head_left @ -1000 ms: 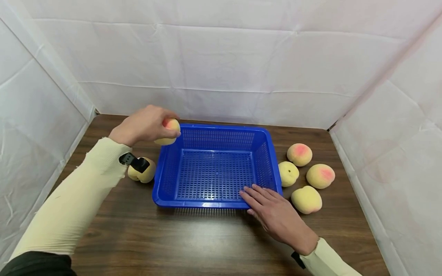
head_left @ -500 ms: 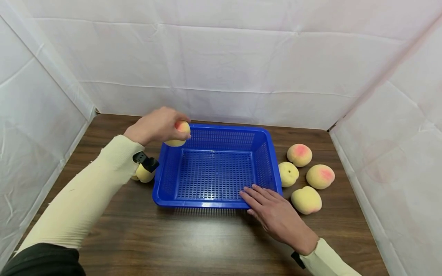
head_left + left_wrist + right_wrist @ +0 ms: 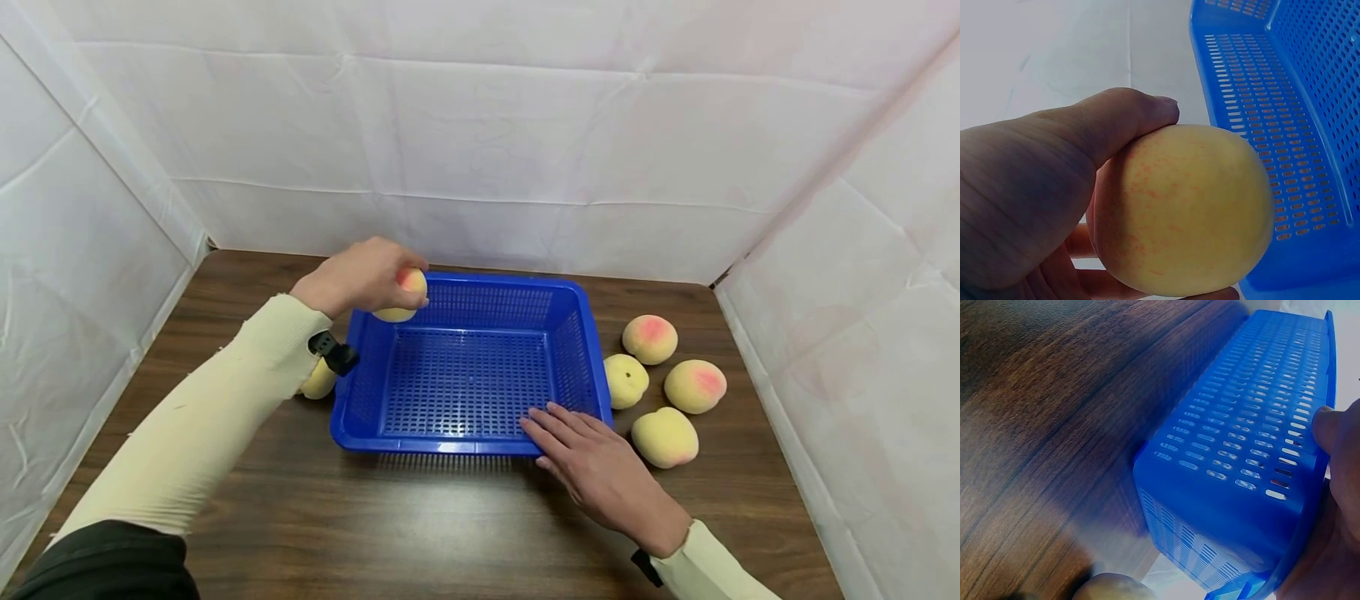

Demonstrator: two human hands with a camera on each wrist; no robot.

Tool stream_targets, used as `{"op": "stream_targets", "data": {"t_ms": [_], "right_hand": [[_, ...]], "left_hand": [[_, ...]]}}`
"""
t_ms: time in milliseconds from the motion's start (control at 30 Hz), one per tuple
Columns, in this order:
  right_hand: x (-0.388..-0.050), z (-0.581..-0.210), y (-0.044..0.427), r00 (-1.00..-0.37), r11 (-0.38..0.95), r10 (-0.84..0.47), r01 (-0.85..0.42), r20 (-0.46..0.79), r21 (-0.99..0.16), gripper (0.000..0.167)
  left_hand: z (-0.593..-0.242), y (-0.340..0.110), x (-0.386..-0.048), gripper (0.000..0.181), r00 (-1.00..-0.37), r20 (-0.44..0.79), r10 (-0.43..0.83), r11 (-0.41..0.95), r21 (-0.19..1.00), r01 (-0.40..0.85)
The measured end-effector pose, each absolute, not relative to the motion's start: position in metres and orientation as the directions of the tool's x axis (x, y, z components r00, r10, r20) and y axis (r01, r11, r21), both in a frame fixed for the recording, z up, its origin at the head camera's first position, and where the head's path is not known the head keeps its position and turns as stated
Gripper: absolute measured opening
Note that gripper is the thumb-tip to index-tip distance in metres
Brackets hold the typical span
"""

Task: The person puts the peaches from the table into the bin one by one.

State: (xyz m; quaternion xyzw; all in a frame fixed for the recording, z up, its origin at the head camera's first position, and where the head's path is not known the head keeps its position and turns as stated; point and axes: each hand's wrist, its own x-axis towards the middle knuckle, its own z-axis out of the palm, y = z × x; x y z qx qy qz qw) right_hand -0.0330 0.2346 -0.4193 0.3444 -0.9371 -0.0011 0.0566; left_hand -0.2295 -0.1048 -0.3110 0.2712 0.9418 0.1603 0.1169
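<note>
My left hand (image 3: pixel 360 277) grips a yellow peach (image 3: pixel 411 282) with a pink blush, held over the back left rim of a blue plastic basket (image 3: pixel 468 379). In the left wrist view the thumb lies along one side of the peach (image 3: pixel 1188 212), and fingers show beneath it. No fruit is visible inside the basket. At the front right corner my right hand (image 3: pixel 600 467) holds the basket's rim. Its fingers reach over the rim to the inside, while the thumb (image 3: pixel 1329 428) lies against the outer wall in the right wrist view.
Several peaches (image 3: pixel 666 437) lie on the dark wooden table (image 3: pixel 450 533) right of the basket, one close to its wall. Another peach (image 3: pixel 319 381) sits left of the basket, partly hidden by the left wrist. White sheeting (image 3: pixel 480 150) encloses the table's back and sides.
My left hand has carried the peach rightward, from beside the basket's left back corner to over its rim. My right hand and the basket have stayed in place.
</note>
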Motion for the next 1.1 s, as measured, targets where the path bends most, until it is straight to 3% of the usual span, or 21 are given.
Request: {"op": "stream_targets", "data": {"t_ms": [400, 700, 1100], "right_hand": [[-0.033, -0.422, 0.235, -0.754, 0.762, -0.646, -0.647, 0.114, 0.041, 0.05], [-0.034, -0.421, 0.236, -0.75, 0.758, -0.65, -0.65, 0.121, 0.044, 0.05], [-0.035, -0.421, 0.235, -0.754, 0.761, -0.647, -0.648, 0.114, 0.037, 0.05]], "left_hand": [[-0.323, -0.096, -0.233, 0.03, -0.808, -0.098, 0.58, 0.781, 0.348, 0.518], [-0.333, -0.086, -0.23, 0.047, -0.81, -0.149, 0.567, 0.802, 0.324, 0.502], [-0.349, -0.077, -0.227, 0.049, -0.816, -0.202, 0.541, 0.822, 0.332, 0.463]]}}
